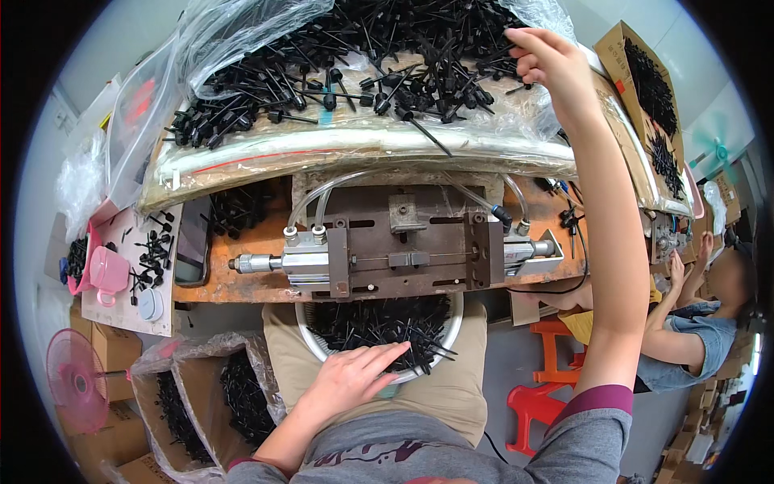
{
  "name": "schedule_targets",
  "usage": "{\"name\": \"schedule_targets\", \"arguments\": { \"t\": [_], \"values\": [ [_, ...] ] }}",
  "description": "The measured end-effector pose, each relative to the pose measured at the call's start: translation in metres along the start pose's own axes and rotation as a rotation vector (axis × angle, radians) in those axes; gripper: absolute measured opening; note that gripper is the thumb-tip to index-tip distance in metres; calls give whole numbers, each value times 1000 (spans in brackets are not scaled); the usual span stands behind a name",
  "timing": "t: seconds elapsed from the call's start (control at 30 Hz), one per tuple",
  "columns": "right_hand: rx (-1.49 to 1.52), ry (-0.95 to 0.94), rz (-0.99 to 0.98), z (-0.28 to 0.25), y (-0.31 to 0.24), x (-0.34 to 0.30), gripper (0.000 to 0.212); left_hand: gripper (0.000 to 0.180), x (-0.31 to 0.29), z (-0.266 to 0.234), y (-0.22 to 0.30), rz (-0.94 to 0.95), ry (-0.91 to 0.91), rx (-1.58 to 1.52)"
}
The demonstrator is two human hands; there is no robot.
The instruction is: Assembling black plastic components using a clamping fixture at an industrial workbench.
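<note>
My right hand is raised to the right edge of a heap of black plastic parts with thin stems. Its fingers are curled and pinched at the heap; what lies between the fingertips is hidden. My left hand lies nearly flat, fingers stretched out, over the near rim of a white basin on my lap. More black stemmed parts fill the basin, and a few stick out beside the left fingertips. In front of me stands a metal fixture with a cylinder on each side and a small block mid-rail.
The heap lies on a plastic-wrapped raised surface above an orange bench. Lined cartons of black parts and a pink fan are at left. Red stools and another person are at right. Clear air tubes arch over the fixture.
</note>
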State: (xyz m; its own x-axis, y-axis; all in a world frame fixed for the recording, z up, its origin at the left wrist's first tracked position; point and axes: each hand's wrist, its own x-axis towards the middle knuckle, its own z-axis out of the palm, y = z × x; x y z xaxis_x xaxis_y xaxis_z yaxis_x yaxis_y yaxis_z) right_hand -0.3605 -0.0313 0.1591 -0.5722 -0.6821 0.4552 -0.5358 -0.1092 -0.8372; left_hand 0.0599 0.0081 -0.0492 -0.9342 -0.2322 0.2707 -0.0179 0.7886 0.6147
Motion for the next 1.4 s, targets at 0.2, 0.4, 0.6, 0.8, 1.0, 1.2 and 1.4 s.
{"name": "schedule_targets", "arguments": {
  "t": [0.2,0.4,0.6,0.8,1.0,1.2,1.4],
  "values": [
    [101,116,-152,7,-32,-86,28,42,36,-54,13,162,310,37],
    [297,120,62,26,-54,-189,34,33,129,-119,11,314,657,222],
    [200,-110,30,46,-38,-260,25,21,219,-133,-30,405,548,526],
    [-276,-230,-240,72,-11,-293,26,7,241,-142,-34,399,274,668],
    [-579,-298,-437,97,3,-294,22,13,227,-153,-34,380,293,639],
    [-718,-295,-497,104,-4,-283,22,30,178,-142,25,-124,601,-229],
    [-792,-325,-458,104,-7,-281,22,7,144,-143,30,29,611,-90]
  ]
}}
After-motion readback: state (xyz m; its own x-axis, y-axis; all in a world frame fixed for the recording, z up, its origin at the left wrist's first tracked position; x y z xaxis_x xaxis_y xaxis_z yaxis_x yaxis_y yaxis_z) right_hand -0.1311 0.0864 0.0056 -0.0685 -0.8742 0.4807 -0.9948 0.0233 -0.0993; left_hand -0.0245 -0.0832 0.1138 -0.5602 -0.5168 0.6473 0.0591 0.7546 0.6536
